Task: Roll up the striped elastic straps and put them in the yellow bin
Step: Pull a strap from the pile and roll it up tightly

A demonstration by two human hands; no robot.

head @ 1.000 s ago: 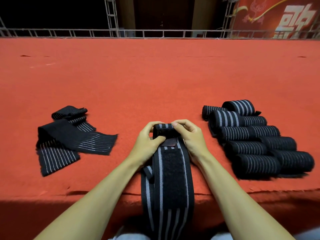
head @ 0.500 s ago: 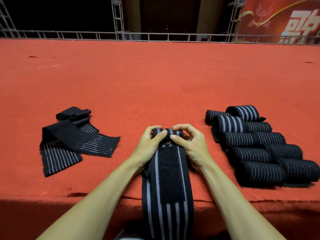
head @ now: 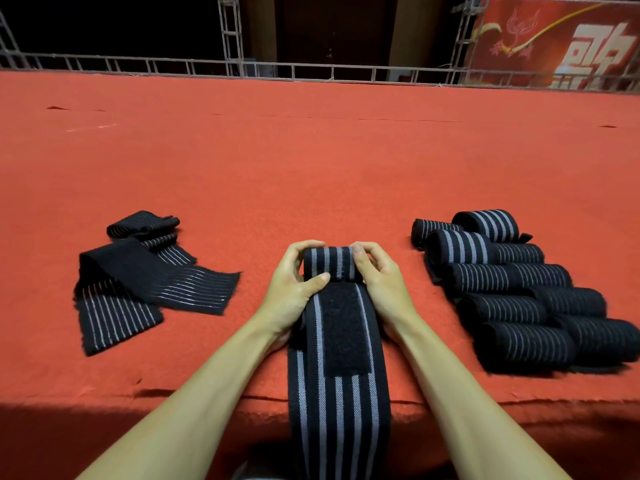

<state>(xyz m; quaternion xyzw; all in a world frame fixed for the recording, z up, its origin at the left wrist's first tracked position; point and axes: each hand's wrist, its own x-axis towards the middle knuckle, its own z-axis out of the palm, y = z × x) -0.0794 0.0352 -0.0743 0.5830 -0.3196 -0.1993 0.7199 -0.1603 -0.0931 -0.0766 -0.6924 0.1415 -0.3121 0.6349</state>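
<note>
A black strap with grey stripes (head: 337, 393) lies lengthwise in front of me and hangs over the near edge of the red surface. Its far end is wound into a small roll (head: 329, 264). My left hand (head: 294, 289) grips the roll's left end, thumb pressing on the strap beside a black hook-and-loop patch (head: 341, 327). My right hand (head: 379, 282) grips the roll's right end with curled fingers. No yellow bin is in view.
Several rolled striped straps (head: 519, 289) lie in a cluster to the right. Unrolled straps (head: 145, 282) lie in a loose heap to the left. The red carpeted surface (head: 311, 168) stretches far ahead to a metal truss rail (head: 311, 69).
The roll has grown thicker as both hands turned it toward me along the strap. The view shifted slightly downward.
</note>
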